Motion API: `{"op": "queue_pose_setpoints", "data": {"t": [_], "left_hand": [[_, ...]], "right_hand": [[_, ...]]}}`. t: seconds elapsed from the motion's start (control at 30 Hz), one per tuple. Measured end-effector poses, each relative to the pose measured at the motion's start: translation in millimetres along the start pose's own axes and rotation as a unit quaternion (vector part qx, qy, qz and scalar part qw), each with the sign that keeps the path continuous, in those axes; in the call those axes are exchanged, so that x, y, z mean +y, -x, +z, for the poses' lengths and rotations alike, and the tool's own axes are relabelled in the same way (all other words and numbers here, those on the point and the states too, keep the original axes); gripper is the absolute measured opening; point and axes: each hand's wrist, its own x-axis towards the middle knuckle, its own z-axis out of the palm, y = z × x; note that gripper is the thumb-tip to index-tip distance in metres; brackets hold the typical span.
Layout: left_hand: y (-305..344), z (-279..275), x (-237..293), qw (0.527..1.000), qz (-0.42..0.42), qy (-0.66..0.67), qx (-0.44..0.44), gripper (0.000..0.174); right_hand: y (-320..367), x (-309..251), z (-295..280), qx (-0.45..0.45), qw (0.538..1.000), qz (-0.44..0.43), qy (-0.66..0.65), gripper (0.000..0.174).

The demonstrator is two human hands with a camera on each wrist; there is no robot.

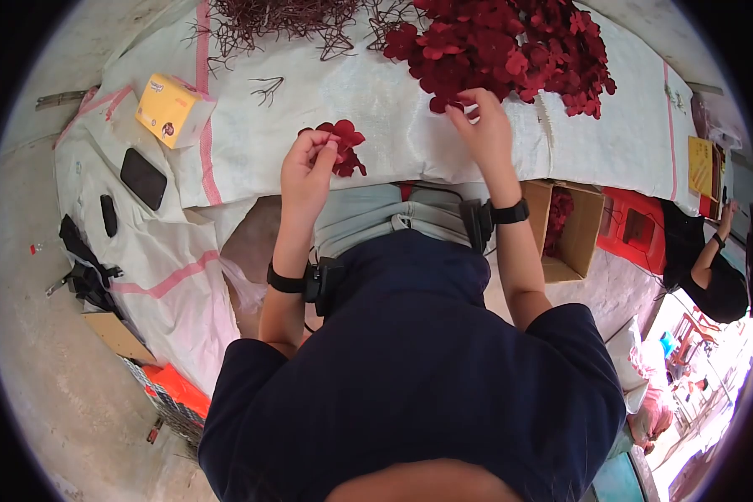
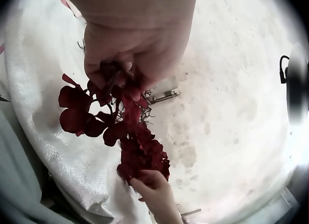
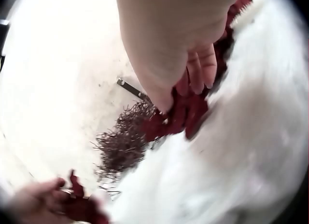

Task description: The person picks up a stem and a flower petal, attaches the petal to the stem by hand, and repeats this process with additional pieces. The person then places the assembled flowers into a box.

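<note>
My left hand (image 1: 307, 167) pinches a small sprig of dark red artificial flowers (image 1: 347, 138) above the white sack cloth. In the left wrist view its petals (image 2: 75, 115) hang below the curled fingers, around a thin dark stem. At the front edge of a big heap of the same red flowers (image 1: 519, 50), my right hand (image 1: 487, 134) pinches a flower between thumb and fingers. Petals (image 3: 186, 110) show at those fingertips in the right wrist view. One bare branched stem (image 1: 268, 89) lies on the cloth, left of the sprig.
A tangle of bare brown stems (image 1: 276, 21) lies at the back. A yellow tissue pack (image 1: 171, 110) and a black phone (image 1: 144, 178) are on the left. Under the table edge stands a cardboard box (image 1: 573, 247) with red flowers inside. Another person (image 1: 715, 268) is at far right.
</note>
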Motion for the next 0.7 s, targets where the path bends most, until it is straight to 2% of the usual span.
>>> {"op": "queue_pose_setpoints", "data": {"t": [0.03,0.13,0.23,0.3,0.4,0.43,0.47,0.5,0.53,0.57,0.67,0.7], "left_hand": [[0,-1,1,1.0,-0.002,-0.001,-0.002,0.01],[-2,0,5,1.0,-0.007,-0.004,-0.011,0.011],[-5,6,10,0.999,0.021,-0.004,-0.035,0.011],[-3,11,19,0.999,0.0,-0.007,-0.042,0.01],[-2,14,24,0.997,-0.044,-0.012,-0.055,0.01],[-2,14,21,0.998,-0.038,-0.023,-0.055,0.01],[-3,14,19,0.997,-0.031,-0.033,-0.056,0.009],[-3,15,17,0.997,-0.026,-0.044,-0.058,0.009],[-2,17,17,0.997,-0.029,-0.045,-0.061,0.009],[-2,20,18,0.996,-0.033,-0.053,-0.067,0.009],[-1,25,20,0.994,-0.043,-0.072,-0.075,0.008],[-1,28,20,0.993,-0.027,-0.083,-0.077,0.008]], "right_hand": [[-1,4,-3,0.0,1.0,-0.001,0.0,0.016],[1,16,-5,-0.009,0.974,-0.188,0.125,0.022],[-6,36,7,0.009,0.975,-0.175,0.134,0.022],[-8,38,13,0.015,0.976,-0.171,0.135,0.022],[-8,17,12,0.151,0.957,-0.212,0.125,0.016],[-4,10,13,0.148,0.958,-0.212,0.123,0.016],[1,2,15,0.086,0.988,-0.125,-0.014,0.015],[8,-6,16,0.023,0.988,-0.032,-0.148,0.013],[13,-14,17,-0.039,0.958,0.063,-0.278,0.012],[17,-23,17,-0.038,0.957,0.067,-0.278,0.012],[23,-52,22,-0.161,0.851,0.165,-0.472,0.011],[23,-54,24,-0.163,0.85,0.165,-0.473,0.011]]}}
